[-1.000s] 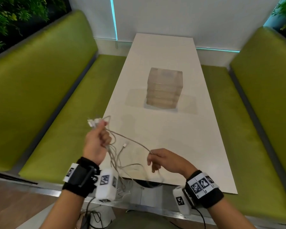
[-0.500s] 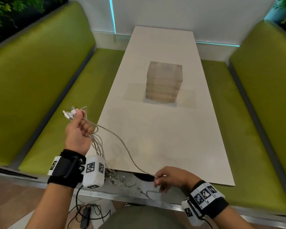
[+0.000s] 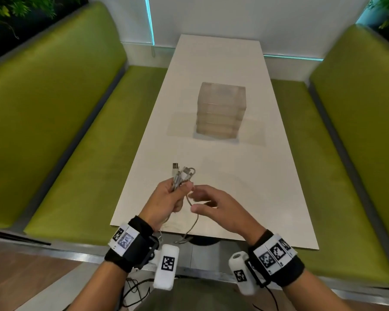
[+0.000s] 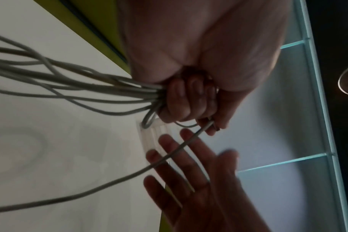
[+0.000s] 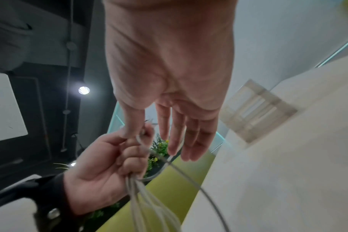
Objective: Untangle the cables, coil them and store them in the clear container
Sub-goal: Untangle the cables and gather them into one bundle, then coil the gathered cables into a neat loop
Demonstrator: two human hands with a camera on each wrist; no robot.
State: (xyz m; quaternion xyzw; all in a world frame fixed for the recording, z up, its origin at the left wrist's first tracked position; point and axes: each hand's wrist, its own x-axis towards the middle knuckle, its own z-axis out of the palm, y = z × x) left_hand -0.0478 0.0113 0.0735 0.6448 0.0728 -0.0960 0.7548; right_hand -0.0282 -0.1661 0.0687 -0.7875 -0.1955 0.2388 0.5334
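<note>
Left hand [image 3: 166, 196]: fist clamped round a bunch of pale grey cables [image 4: 73, 87] just below their plugs, over the near edge of the desk [image 3: 245, 187]. Plug ends [image 3: 182, 172] stick up out of the fist; the rest hangs past the desk edge, lower run out of sight.

Right hand [image 3: 220, 209]: fingers straight and spread, gripping nothing, right beside the left fist. One strand [image 4: 141, 171] runs from the left fingertips across the right palm. Cannot tell if it touches the palm or just passes in front.

Risks, as judged:
- Strands cross each other where they leave the fist. Pulling the single strand hard would likely cinch a knot instead of freeing it.
- With the right hand slack, the strand could slide off and drop back among the others.
- Hanging loops may snag on the desk edge or on the wrist-camera leads below.
- Tight fist near the plugs: a sharp tug could strain the connectors.

Cables: thin, limp, matte, several alike, not yet coiled.

Clear container [image 3: 221, 111]: farther off, mid-desk, standing well apart from the hands. A stack of translucent tiers; no cable visible in it.
</note>
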